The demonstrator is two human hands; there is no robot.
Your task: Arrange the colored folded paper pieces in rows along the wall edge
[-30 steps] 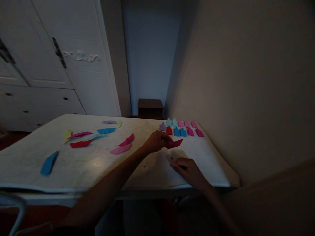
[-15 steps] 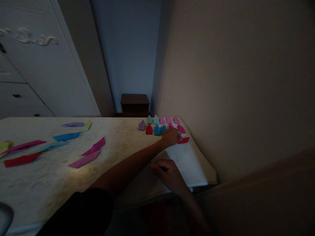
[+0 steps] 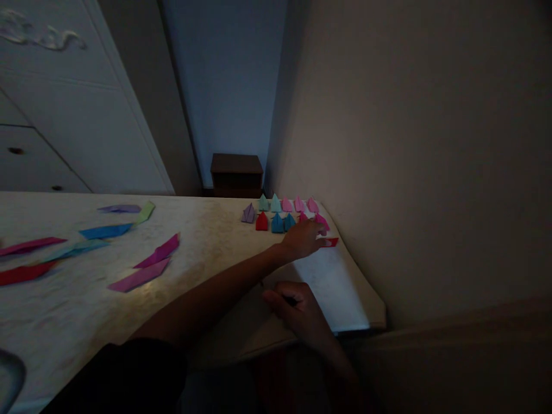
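My left hand (image 3: 303,238) reaches across to the far right end of the table. Its thumb lies at a flat red folded paper strip (image 3: 332,242), and its fingers stand apart from the thumb near a magenta folded paper piece (image 3: 322,220). Nearer to me, my right hand (image 3: 298,310) is curled closed just over the table's front edge; what it holds, if anything, is hidden. Beyond the left hand stand two rows of small pointed folded papers, among them a red one (image 3: 261,222), a blue one (image 3: 277,223) and a purple one (image 3: 248,213).
On the left of the table (image 3: 207,236) lie several folded paper strips, such as a magenta strip (image 3: 159,252), a pink strip (image 3: 140,276) and a blue strip (image 3: 106,231). A wall (image 3: 409,161) borders the right side. Behind are a white cabinet (image 3: 86,132) and a brown stand (image 3: 237,164).
My left hand has shifted slightly right, and its thumb and fingers have spread apart by the red strip. The right hand stays nearly still. The view has tilted a little.
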